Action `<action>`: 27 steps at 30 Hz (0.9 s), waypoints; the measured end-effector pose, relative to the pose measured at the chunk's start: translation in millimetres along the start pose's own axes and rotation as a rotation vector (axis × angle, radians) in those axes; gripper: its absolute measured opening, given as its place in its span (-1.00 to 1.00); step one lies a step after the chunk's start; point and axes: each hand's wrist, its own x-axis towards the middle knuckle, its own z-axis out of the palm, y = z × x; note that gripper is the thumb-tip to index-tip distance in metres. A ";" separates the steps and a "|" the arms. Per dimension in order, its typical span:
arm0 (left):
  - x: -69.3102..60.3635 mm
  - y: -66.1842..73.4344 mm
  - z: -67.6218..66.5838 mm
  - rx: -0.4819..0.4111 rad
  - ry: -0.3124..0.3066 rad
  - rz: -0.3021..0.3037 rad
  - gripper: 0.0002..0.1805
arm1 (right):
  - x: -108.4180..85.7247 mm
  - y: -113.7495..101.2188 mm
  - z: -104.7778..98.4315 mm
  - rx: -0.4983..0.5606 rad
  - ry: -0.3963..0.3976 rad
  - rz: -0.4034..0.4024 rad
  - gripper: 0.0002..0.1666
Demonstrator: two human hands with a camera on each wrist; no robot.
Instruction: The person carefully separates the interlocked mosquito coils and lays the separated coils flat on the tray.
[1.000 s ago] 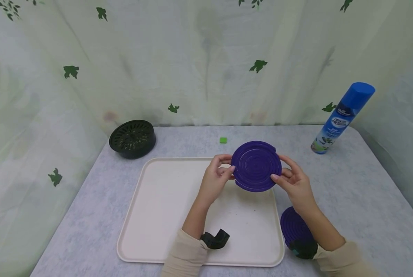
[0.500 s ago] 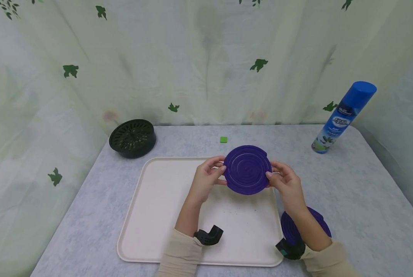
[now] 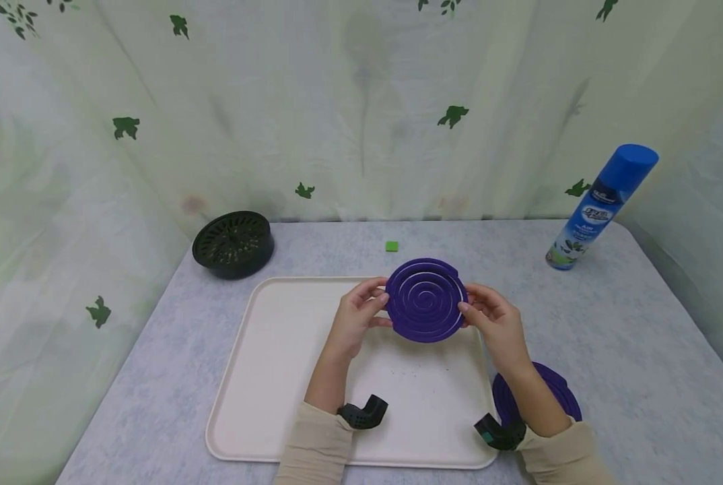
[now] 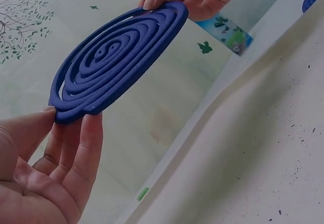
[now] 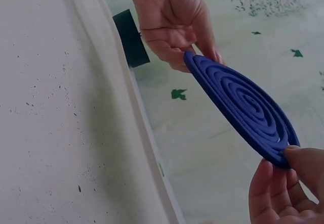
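A purple-blue spiral mosquito coil point(image 3: 426, 296) is held up above the right part of a white tray point(image 3: 277, 377). My left hand point(image 3: 357, 313) pinches its left edge between thumb and fingers. On the opposite edge, my right hand point(image 3: 501, 330) pinches it the same way. In the left wrist view, the coil point(image 4: 136, 77) is tilted, with narrow gaps between its rings and two small holes near the centre. Another mosquito coil point(image 3: 558, 391) lies on the table right of the tray, partly hidden under my right forearm.
At the back left sits a dark green slotted round holder point(image 3: 233, 246). A blue spray can point(image 3: 598, 209) stands at the back right. A small green square point(image 3: 392, 246) lies behind the tray. Dark crumbs dot the tray, and a patterned curtain point(image 3: 361, 114) hangs behind the table.
Both hands have moved left and slightly nearer with the coil. Light gaps now show between its rings, which looked closed before. More of the coil on the table is visible.
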 end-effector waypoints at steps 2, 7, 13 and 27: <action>0.1 -1.6 -0.7 -0.012 -0.003 0.009 -0.67 | 0.1 0.2 0.1 0.002 -0.003 0.014 -0.62; 0.7 -4.9 -1.2 -0.033 -0.001 0.027 -0.66 | 0.8 0.4 0.2 -0.007 0.006 0.059 -0.60; 0.8 -7.8 -1.2 -0.021 0.009 0.039 -0.67 | 1.2 -0.5 2.4 -0.037 0.009 0.110 -0.58; -0.1 -9.2 -1.7 -0.024 0.000 -0.011 -0.68 | 1.0 2.5 1.4 0.036 -0.052 0.133 -0.49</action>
